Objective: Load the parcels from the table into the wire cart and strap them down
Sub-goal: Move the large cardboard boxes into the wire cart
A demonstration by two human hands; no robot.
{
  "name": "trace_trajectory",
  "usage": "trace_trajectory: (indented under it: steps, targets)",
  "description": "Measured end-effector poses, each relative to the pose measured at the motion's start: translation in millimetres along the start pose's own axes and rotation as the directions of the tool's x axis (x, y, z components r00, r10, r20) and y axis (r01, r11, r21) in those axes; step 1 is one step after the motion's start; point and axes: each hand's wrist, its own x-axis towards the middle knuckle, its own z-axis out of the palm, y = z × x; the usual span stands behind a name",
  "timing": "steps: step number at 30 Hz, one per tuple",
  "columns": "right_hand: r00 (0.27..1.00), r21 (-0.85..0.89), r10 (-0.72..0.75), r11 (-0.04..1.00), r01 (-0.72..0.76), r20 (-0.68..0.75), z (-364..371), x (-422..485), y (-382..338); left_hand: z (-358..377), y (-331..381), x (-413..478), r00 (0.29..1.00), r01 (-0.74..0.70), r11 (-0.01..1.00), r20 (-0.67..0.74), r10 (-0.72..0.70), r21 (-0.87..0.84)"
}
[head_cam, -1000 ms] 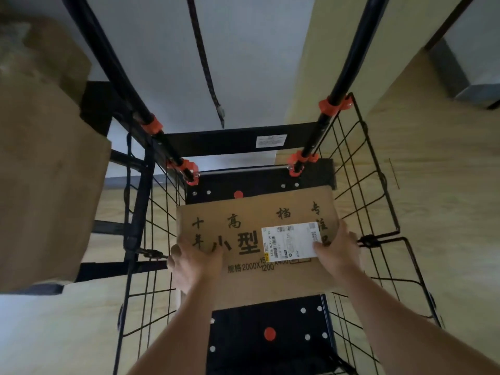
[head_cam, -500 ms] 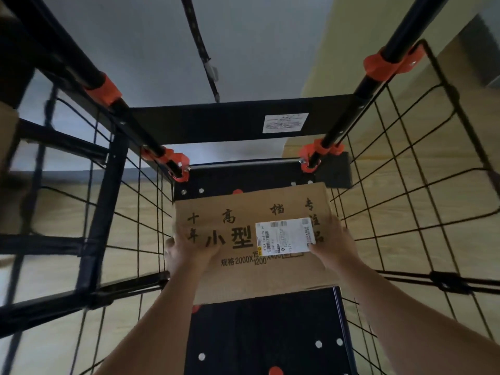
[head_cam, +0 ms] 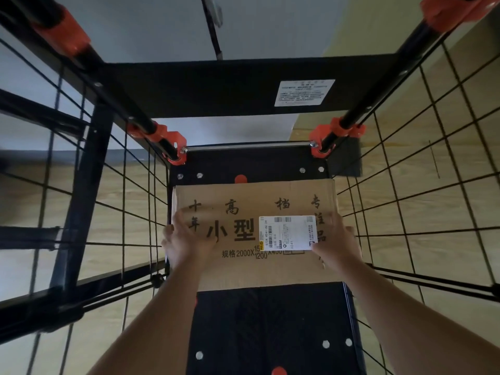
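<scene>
A flat brown cardboard parcel [head_cam: 243, 263] with black printed characters and a white shipping label lies deep inside the black wire cart [head_cam: 405, 212], at the far end of its black base plate [head_cam: 265, 334]. My left hand [head_cam: 186, 242] grips the parcel's left edge, thumb on top. My right hand [head_cam: 336, 240] grips its right edge beside the label. Both arms reach down between the cart's wire sides. A black strap [head_cam: 213, 36] with a metal hook hangs down from above, near the cart's back bar.
Wire mesh walls rise on the left [head_cam: 130, 212] and right of the parcel. Black handle tubes with orange clamps [head_cam: 173, 142] run up at both back corners. A black crossbar with a white sticker [head_cam: 303, 92] spans the back. Wooden floor shows through the mesh.
The parcel has gone down deeper into the cart with both hands still on its edges. My head has come closer, so the cart walls fill the view.
</scene>
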Motion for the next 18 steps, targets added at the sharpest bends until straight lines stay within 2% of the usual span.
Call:
trace_trajectory:
  steps: [12,18]
  targets:
    - [0.999,-0.031,0.041,0.999,-0.04,0.026,-3,-11,-12,-1,3,-2,1.0,0.025,1.0,0.016,-0.025,-0.009]
    - [1.0,-0.099,-0.013,0.995,0.015,0.022,-14,-26,-31,-9,10,-15,0.998,0.015,1.0,0.059,-0.015,0.004]
